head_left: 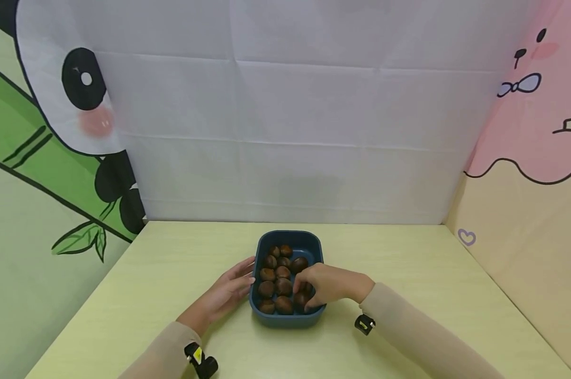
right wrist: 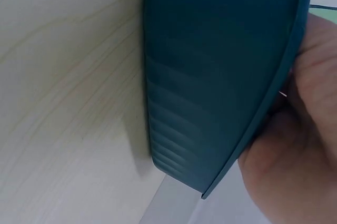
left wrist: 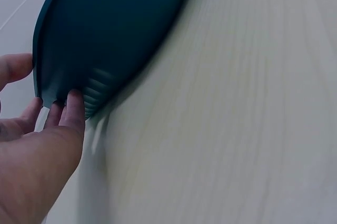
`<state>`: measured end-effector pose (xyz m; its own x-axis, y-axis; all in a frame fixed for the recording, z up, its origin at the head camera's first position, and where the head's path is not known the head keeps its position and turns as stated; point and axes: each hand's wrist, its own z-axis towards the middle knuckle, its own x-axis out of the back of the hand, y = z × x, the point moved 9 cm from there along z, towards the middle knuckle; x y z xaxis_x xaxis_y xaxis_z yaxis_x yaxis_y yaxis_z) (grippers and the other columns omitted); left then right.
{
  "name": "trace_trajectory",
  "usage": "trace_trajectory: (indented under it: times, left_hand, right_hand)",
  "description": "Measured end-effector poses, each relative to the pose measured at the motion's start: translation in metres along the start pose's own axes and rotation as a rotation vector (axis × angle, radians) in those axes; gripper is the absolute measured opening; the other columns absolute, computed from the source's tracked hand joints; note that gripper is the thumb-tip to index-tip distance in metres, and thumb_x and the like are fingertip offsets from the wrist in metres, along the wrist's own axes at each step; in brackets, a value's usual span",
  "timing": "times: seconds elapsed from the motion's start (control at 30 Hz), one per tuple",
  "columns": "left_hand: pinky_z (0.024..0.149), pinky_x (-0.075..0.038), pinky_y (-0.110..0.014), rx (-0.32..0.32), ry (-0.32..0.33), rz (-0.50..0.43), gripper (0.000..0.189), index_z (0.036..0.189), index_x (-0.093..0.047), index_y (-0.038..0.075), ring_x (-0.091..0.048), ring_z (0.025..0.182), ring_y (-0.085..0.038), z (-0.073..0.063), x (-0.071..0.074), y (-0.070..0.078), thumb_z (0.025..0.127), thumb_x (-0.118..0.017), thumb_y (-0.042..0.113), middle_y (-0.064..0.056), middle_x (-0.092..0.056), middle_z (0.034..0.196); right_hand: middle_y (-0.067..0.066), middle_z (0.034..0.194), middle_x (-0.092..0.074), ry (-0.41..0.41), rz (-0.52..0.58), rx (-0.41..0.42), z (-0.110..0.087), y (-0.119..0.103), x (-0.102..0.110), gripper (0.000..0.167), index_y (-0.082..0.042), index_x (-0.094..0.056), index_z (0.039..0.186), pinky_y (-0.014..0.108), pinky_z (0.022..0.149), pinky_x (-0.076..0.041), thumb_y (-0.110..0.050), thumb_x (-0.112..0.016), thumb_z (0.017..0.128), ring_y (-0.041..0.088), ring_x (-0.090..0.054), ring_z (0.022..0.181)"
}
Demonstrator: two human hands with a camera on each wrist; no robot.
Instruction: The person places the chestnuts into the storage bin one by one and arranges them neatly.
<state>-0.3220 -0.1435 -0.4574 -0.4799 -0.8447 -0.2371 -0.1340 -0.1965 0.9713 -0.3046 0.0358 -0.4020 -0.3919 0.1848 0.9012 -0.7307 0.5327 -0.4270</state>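
Note:
A dark blue plastic box (head_left: 287, 321) with rounded corners stands on the table, holding several brown chestnuts (head_left: 283, 287) in rough rows. My left hand (head_left: 226, 292) touches the box's left side with its fingers extended; in the left wrist view, the fingertips (left wrist: 75, 103) rest against the outer wall (left wrist: 116, 23). Over the box's right rim reaches my right hand (head_left: 334, 283), its thumb and fingers curled round a chestnut (head_left: 307, 288) inside. From the right wrist view, the box wall (right wrist: 221, 71) hides the fingertips and what they hold.
Pale yellow wood-grain table (head_left: 389, 252) lies around the box. A white sheet (head_left: 294, 131) hangs along the back edge. Cartoon-printed panels stand at the left (head_left: 53, 173) and the right (head_left: 517, 210). Small black wrist cameras (head_left: 364, 323) sit on both sleeves.

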Motion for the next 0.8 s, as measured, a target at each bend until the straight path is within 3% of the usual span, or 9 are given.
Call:
trace_trajectory:
  times: [0.5,0.8]
  left_hand:
    - [0.117,-0.024,-0.046,0.002,0.004,0.002,0.068,0.160,-0.010,0.002,-0.015,0.149,-0.038,0.000,0.000,0.001,0.103,-0.046,0.002,-0.022,-0.008,0.164]
    - [0.117,-0.024,-0.048,-0.004,0.005,0.010,0.068,0.160,-0.011,0.001,-0.015,0.149,-0.038,0.000,0.000,0.002,0.102,-0.047,0.002,-0.023,-0.009,0.164]
  right_hand:
    - [-0.004,0.106,-0.066,0.018,0.012,0.005,0.001,-0.001,0.001,0.025,-0.012,-0.071,0.109,0.019,0.078,-0.051,-0.009,-0.080,0.086,0.009,-0.063,0.093]
    - [-0.004,0.109,-0.067,0.097,0.026,0.051,-0.004,0.004,0.011,0.023,-0.013,-0.071,0.112,0.030,0.083,-0.054,-0.014,-0.076,0.090,0.008,-0.063,0.096]
